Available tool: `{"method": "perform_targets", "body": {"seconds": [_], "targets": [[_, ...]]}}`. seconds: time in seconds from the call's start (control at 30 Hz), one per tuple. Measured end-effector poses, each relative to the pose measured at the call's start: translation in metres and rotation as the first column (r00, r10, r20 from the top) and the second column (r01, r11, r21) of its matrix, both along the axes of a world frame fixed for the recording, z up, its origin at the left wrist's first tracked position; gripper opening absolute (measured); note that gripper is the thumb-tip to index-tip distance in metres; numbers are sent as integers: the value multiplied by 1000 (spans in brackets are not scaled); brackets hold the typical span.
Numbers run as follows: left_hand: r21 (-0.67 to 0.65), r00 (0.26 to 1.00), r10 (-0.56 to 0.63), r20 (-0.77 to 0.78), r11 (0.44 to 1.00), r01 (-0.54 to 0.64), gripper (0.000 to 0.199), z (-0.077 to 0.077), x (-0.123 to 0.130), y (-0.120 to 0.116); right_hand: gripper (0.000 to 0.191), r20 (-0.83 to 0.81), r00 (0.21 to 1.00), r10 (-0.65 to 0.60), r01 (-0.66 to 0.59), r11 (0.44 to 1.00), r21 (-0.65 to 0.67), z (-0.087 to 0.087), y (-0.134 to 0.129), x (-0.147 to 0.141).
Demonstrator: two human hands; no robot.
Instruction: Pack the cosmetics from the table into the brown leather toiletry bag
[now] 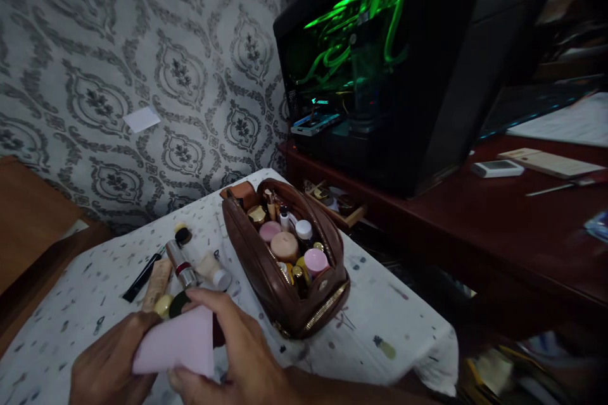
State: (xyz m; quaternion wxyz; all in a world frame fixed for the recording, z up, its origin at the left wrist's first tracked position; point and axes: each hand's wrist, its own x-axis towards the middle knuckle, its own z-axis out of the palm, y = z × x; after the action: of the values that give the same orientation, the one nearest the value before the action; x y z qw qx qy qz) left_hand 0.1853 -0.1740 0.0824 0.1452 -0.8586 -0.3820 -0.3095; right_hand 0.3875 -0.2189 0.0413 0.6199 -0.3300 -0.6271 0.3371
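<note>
A pale pink tube (177, 343) with a flat end is held low in front of me. My left hand (111, 354) grips its left end, and my right hand (237, 348) has its thumb and fingers round the right end. Just beyond lie a silver tube (181, 264), a beige tube (157, 283), a black slim tube (143, 277), a whitish tube with a white cap (213, 271) and a small black-and-gold item (182, 233). To the right stands an unzipped brown bag (256, 259) filled with several jars and bottles.
A white patterned cloth (370, 304) covers the table. Behind at right, a black computer case (427, 76) glows green on a dark red desk (451, 215). A small wooden tray (355, 218) is below the desk edge. Patterned wallpaper is at the back.
</note>
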Motion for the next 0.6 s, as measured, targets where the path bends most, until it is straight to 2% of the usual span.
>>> {"method": "perform_targets", "body": {"seconds": [0.07,0.13,0.2,0.23,0.3,0.37,0.43,0.53,0.6], "targets": [[-108,998,-15,67,994,22,24,14,21,-1,72,47,999,-27,25,999,41,20,-11,22],[-219,989,-42,139,973,72,29,29,47,1,60,59,998,-28,19,989,148,45,-18,48],[-258,966,-95,240,953,158,34,45,75,5,49,51,993,-111,102,984,148,70,-20,75],[-300,953,-91,289,937,181,37,52,90,8,45,49,990,-134,126,982,139,81,-19,88],[-415,911,-103,398,866,279,46,64,116,14,37,-26,983,-182,184,976,114,96,-12,111],[-519,869,-116,481,761,389,53,71,137,20,32,-88,974,-211,216,975,46,104,-3,129],[-563,840,-131,527,687,460,50,73,151,25,30,-104,971,-215,216,976,3,105,6,143],[-601,844,-170,508,633,489,39,74,164,35,30,-99,974,-202,204,979,6,104,16,159],[-616,860,-213,464,620,486,36,76,170,44,31,-102,973,-207,210,977,22,104,21,166]]}}
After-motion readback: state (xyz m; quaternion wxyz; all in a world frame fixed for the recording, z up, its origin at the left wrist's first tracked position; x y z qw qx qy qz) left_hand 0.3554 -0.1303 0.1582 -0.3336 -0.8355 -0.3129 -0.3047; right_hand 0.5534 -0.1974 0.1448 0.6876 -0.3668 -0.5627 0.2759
